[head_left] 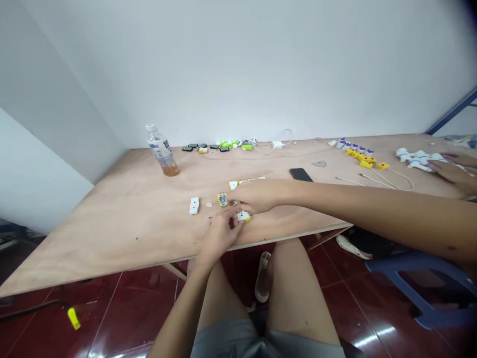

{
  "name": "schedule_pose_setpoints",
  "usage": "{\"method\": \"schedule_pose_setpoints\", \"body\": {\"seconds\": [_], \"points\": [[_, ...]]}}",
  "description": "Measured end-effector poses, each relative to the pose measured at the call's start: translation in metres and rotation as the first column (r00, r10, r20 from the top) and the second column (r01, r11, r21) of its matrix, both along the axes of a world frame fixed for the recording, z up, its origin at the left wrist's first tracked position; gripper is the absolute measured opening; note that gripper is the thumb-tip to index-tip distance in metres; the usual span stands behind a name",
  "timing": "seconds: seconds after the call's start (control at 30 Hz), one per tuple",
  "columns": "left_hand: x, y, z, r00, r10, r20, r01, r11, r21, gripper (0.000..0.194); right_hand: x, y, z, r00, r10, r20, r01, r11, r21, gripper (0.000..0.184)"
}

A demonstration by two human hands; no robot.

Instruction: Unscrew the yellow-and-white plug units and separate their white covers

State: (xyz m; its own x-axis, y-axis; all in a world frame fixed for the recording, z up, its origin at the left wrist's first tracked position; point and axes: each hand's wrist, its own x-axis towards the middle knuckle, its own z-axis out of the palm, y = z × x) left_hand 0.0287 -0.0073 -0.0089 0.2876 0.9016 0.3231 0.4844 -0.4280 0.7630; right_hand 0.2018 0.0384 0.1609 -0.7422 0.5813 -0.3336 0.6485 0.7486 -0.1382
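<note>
My left hand (221, 231) pinches the near end of a small white and yellow plastic casing (244, 216) close to the table's front edge. My right hand (257, 195) reaches in from the right, its fingers closed just above that casing. A thin dark thing stands at the casing's top; what the right fingertips hold is too small to make out. Just left of the hands lies an opened yellow casing (222, 200) with its inside showing. Behind the right hand, more white and yellow casings (233, 185) are partly hidden.
A white block (194, 206) and a tiny pale piece (209, 204) lie left. A bottle (163, 151) stands behind. Dark and green parts (225, 145) line the wall. A phone (301, 174), cables (387, 181), yellow pieces (367, 161) and another person's hands (456, 171) with white figures are right.
</note>
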Motion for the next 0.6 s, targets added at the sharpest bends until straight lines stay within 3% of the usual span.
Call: {"method": "schedule_pose_setpoints", "body": {"seconds": [0.23,0.33,0.6], "points": [[-0.0004,-0.0016,-0.0001,1.000,0.004,0.001,-0.004,1.000,-0.009,0.001,0.0009,0.0040,-0.0036,1.000,0.017,0.006,-0.017,1.000,0.011,0.020],[-0.0006,-0.0022,0.0013,1.000,0.006,0.000,-0.006,1.000,-0.001,0.014,0.0002,0.0026,-0.0024,1.000,0.007,0.025,-0.008,1.000,0.012,0.021],[-0.0005,-0.0021,-0.0004,1.000,0.004,-0.010,-0.003,1.000,0.005,0.016,0.0013,0.0031,-0.0026,0.999,0.017,0.036,-0.018,1.000,0.015,0.018]]}}
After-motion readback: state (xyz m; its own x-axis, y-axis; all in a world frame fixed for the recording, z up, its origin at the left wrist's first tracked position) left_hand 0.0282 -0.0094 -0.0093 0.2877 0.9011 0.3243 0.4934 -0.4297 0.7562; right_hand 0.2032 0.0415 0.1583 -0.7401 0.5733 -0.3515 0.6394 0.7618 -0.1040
